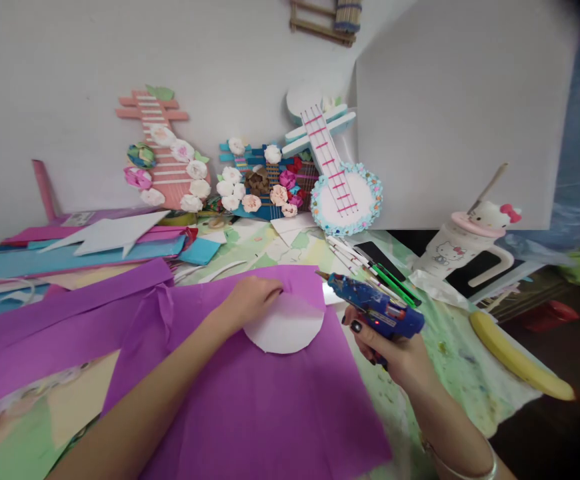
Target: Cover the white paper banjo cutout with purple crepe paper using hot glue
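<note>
A left hand [256, 300] pinches a purple paper sheet [280, 413] over a round white disc [285, 332] near the sheet's twelve o'clock, a right hand [395, 353] gripping a blue glue gun [380, 308] at the disc's three, apparently gluing, likely needing firm pressing next.

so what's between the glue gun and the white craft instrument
Pens and a dark flat slab lie between them, in the head view.
</note>
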{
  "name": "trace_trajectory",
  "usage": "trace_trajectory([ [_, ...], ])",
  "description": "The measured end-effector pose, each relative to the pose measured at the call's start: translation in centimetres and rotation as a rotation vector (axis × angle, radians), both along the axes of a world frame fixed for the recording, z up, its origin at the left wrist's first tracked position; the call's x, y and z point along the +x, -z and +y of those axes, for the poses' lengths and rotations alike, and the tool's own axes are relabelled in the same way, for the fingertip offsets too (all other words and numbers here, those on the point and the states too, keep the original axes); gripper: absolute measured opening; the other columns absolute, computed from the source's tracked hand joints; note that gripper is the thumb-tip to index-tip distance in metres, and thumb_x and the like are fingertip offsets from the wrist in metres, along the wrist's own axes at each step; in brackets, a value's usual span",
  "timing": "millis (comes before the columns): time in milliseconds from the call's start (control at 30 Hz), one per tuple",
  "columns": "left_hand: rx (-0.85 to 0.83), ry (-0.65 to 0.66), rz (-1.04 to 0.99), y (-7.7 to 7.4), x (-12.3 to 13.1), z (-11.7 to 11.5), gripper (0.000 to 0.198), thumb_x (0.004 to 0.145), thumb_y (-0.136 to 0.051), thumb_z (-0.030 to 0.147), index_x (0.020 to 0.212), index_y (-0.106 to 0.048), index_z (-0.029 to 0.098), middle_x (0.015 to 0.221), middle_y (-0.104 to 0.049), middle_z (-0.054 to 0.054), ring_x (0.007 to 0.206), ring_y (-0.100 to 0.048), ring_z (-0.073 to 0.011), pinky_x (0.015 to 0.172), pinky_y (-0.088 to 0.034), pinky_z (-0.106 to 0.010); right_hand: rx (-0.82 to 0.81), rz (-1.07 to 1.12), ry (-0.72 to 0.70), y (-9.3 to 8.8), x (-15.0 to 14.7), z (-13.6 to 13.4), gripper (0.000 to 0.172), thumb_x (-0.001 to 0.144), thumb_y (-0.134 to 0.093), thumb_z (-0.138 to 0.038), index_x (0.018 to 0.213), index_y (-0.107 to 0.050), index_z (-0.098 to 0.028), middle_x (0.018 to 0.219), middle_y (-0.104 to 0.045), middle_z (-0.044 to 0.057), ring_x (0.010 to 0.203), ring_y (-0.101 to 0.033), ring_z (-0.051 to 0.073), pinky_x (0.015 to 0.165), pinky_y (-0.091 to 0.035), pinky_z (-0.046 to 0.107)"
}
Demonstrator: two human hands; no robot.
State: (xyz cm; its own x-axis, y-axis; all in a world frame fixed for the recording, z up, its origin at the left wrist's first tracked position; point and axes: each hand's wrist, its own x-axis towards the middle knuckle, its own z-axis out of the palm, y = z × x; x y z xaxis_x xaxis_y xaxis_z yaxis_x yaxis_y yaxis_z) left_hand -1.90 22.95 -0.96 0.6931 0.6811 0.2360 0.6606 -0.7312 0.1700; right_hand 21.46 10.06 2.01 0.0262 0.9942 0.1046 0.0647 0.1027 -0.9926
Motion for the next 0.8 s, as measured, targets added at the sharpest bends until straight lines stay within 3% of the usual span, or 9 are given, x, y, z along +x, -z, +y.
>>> trace_trajectory([
  [133, -0.077, -0.017, -0.066, -3.4, -0.5, 3.0, 0.027, 0.087, -0.045, 0.018, 0.095, -0.070, 0.018, 0.089, -0.074, -0.003, 0.078, -0.066, -0.0155, 0.071, -0.047, -0.024, -0.066, -0.145, -0.060, 0.8, -1.7, 0.9, 0.024, 0.072, -0.068, -0.038, 0.071, -0.055, -0.018, 0.046, -0.041, -0.007, 0.039, -0.034, 0.007, 0.036, -0.026, 0.022],
  [267, 0.003, -0.073, -0.126, -5.2, -0.5, 4.7, 0.026, 0.086, -0.046, 0.019, 0.091, -0.072, 0.017, 0.090, -0.074, -0.004, 0.080, -0.065, -0.0172, 0.072, -0.045, -0.026, 0.004, -0.369, -0.086, 1.7, -3.4, 2.6, 0.013, 0.071, -0.065, -0.027, 0.070, -0.056, -0.018, 0.055, -0.049, -0.004, 0.050, -0.043, 0.009, 0.044, -0.031, 0.021],
  [500, 0.048, -0.078, -0.116, -5.8, -0.7, 4.5, 0.025, 0.088, -0.048, 0.019, 0.097, -0.071, 0.018, 0.096, -0.073, -0.005, 0.085, -0.066, -0.0208, 0.074, -0.045, -0.029, -0.125, -0.458, -0.029, 2.9, -4.8, 7.6, 0.018, 0.073, -0.059, -0.032, 0.061, -0.053, -0.019, 0.044, -0.052, -0.003, 0.041, -0.053, 0.014, 0.045, -0.038, 0.025],
  [633, 0.081, -0.108, -0.129, -6.1, -0.7, 4.2, 0.024, 0.089, -0.048, 0.022, 0.098, -0.071, 0.020, 0.095, -0.073, -0.005, 0.084, -0.065, -0.0205, 0.073, -0.045, -0.029, -0.050, -0.574, 0.081, 4.1, -5.3, 9.8, 0.018, 0.070, -0.060, -0.032, 0.060, -0.055, -0.019, 0.052, -0.060, 0.002, 0.054, -0.058, 0.019, 0.051, -0.039, 0.027],
  [800, 0.104, -0.145, -0.106, -6.3, -0.2, 3.7, 0.025, 0.091, -0.046, 0.021, 0.099, -0.070, 0.019, 0.092, -0.072, -0.006, 0.085, -0.065, -0.0203, 0.073, -0.045, -0.028, 0.079, -0.602, 0.126, 4.9, -5.9, 10.7, 0.013, 0.070, -0.060, -0.031, 0.073, -0.062, -0.019, 0.072, -0.067, 0.003, 0.066, -0.059, 0.020, 0.059, -0.041, 0.028],
])
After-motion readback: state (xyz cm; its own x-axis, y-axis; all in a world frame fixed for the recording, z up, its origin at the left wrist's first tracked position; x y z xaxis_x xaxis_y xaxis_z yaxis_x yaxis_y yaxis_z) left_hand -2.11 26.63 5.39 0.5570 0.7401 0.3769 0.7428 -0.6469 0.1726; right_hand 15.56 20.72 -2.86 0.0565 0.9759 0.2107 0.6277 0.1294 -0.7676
